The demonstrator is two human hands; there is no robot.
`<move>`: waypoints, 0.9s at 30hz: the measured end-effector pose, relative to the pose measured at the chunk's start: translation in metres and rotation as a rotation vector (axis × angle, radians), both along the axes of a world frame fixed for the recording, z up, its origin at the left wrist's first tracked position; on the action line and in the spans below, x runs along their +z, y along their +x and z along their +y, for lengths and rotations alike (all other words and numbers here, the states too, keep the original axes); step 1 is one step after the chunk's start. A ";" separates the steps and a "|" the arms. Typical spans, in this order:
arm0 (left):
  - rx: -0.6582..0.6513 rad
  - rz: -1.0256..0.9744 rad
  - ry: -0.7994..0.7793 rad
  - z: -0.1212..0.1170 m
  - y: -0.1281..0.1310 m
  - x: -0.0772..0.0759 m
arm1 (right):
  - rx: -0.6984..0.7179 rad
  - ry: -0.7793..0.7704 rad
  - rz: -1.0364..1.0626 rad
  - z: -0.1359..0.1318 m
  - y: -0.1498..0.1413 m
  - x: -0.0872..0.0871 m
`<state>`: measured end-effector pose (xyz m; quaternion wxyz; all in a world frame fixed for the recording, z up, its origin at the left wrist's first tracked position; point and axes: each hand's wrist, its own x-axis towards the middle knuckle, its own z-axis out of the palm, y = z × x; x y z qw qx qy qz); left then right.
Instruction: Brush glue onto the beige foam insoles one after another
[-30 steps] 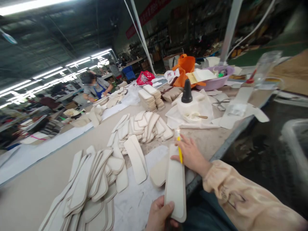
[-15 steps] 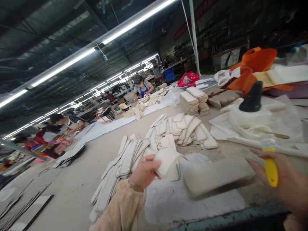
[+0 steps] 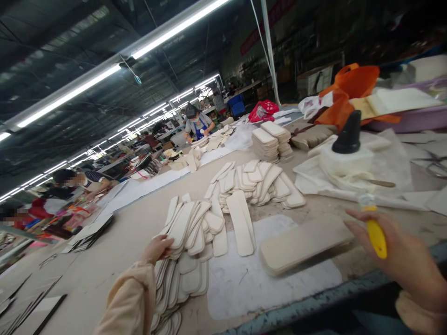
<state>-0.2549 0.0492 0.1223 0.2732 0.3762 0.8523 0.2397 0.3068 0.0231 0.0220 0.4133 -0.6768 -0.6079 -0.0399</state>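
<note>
My left hand (image 3: 159, 249) is at the left edge of a spread pile of cream rounded panels (image 3: 188, 223), thumb and fingers closed on the edge of one panel. My right hand (image 3: 401, 251) grips a brush by its yellow handle (image 3: 376, 238), with the pale bristle end pointing up. Two long cream panels (image 3: 239, 225) lie partly overlapping, their near ends on a white sheet (image 3: 244, 288). Between my hands, a neat stack of beige rounded panels (image 3: 307, 246) rests on that sheet, slightly blurred.
A white container with a black cone on top (image 3: 347, 144) stands at the right on plastic wrap, a stick (image 3: 382, 183) beside it. Scissors (image 3: 433, 163) lie farther right. Behind are stacked panels (image 3: 270, 139) and an orange bag (image 3: 354, 83). Co-workers (image 3: 199, 123) work across the hall.
My left hand has let go of a cream piece near the white sheet and moved left to the pile. My right hand still holds the brush. The view has shifted slightly.
</note>
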 end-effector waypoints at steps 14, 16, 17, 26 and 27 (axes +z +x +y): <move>-0.883 0.085 0.607 -0.043 0.224 -0.120 | 0.256 0.062 0.729 -0.017 -0.017 0.008; -0.919 0.033 0.601 -0.043 0.246 -0.133 | 0.308 0.056 0.902 -0.021 -0.022 0.012; -0.917 0.014 0.600 -0.043 0.251 -0.137 | 0.330 0.041 0.976 -0.023 -0.026 0.014; -0.883 -0.056 0.630 -0.042 0.248 -0.149 | 0.503 -0.428 1.095 -0.025 -0.093 0.020; -0.880 -0.064 0.629 -0.042 0.249 -0.149 | 0.519 -0.468 1.068 -0.022 -0.101 0.021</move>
